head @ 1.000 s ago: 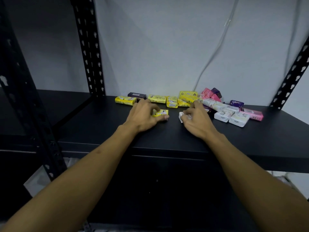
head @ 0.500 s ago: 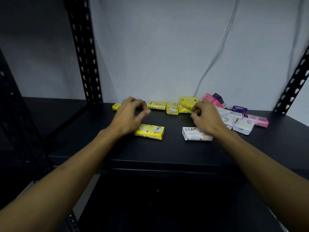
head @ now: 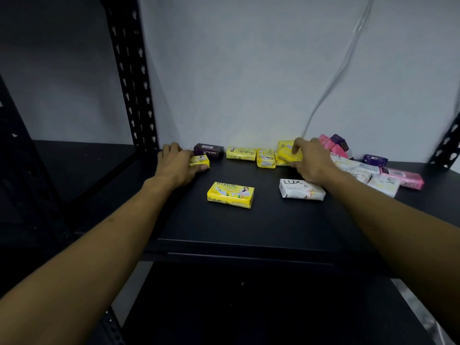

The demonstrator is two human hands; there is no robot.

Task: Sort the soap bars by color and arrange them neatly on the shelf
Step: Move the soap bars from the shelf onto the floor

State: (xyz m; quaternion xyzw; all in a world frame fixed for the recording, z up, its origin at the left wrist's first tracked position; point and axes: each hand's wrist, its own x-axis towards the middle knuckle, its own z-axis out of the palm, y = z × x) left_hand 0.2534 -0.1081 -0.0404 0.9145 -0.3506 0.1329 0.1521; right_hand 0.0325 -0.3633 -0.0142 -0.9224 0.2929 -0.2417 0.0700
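Observation:
My left hand (head: 175, 163) grips a yellow soap bar (head: 200, 161) at the back left of the black shelf (head: 261, 220). My right hand (head: 310, 161) pinches another yellow bar (head: 286, 151) that leans against the wall. A yellow Fruitale bar (head: 230, 194) and a white Lux bar (head: 301, 189) lie flat near the shelf's middle, apart from both hands. Two more yellow bars (head: 241, 153) sit along the wall between my hands. A dark purple bar (head: 209, 150) lies just behind the left hand's bar.
White, pink and purple bars (head: 378, 175) are heaped at the back right. Black perforated uprights stand at the back left (head: 132, 78) and far right (head: 448, 143). A clear cable (head: 341, 70) hangs down the grey wall.
Both hands have reached further back. The left hand now grips a yellow bar at the back left, and the right hand has taken hold of a yellow bar by the wall.

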